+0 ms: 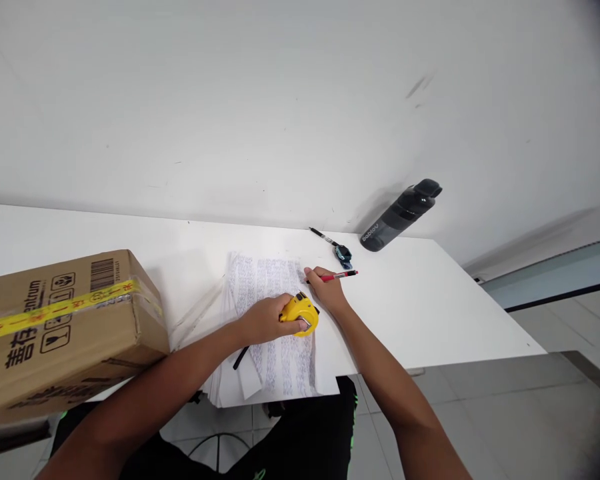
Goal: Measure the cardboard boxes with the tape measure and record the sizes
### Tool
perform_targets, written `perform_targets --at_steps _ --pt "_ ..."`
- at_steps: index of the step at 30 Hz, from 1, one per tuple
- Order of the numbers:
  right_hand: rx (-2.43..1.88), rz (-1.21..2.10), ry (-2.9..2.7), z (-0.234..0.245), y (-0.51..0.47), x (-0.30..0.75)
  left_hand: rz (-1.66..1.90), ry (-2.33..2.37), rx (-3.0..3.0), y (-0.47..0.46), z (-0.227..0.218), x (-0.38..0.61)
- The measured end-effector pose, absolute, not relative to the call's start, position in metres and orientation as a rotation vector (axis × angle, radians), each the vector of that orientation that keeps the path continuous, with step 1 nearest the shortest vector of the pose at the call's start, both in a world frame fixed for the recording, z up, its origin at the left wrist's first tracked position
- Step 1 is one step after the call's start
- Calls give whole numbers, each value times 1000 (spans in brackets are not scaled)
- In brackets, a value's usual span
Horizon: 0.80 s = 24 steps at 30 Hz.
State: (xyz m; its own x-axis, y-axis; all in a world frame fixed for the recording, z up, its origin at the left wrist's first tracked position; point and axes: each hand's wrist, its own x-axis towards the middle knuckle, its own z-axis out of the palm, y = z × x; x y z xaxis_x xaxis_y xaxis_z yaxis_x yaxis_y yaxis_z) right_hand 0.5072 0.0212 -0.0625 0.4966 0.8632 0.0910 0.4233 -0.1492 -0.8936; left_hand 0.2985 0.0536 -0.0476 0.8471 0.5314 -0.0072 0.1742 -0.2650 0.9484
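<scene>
Wrapped around a yellow tape measure (304,313), my left hand (265,320) rests over a stack of handwritten sheets (275,273). My right hand (325,290) grips a red pen (341,275) at the right edge of the sheets, with the pen's black end pointing right. Dense blue writing in columns covers the top sheet. Under my left wrist, the end of a black stick-like thing (241,358) shows on the paper, beside a small blank slip (250,379). No drawn-out tape blade can be made out.
A cardboard box (80,320) with yellow tape stands left, touching or close to my left forearm. Behind my right hand lie a dark wristwatch (343,255) and a black pen (323,236). A dark bottle (397,217) stands near the wall on the white table (455,313).
</scene>
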Motion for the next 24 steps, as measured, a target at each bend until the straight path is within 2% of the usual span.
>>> perform_targets --at_steps 9,24 --pt "-1771 592 -1139 -62 23 505 333 595 1785 50 -51 300" --pt "-1723 492 -1172 -70 25 507 360 546 2164 48 -48 296"
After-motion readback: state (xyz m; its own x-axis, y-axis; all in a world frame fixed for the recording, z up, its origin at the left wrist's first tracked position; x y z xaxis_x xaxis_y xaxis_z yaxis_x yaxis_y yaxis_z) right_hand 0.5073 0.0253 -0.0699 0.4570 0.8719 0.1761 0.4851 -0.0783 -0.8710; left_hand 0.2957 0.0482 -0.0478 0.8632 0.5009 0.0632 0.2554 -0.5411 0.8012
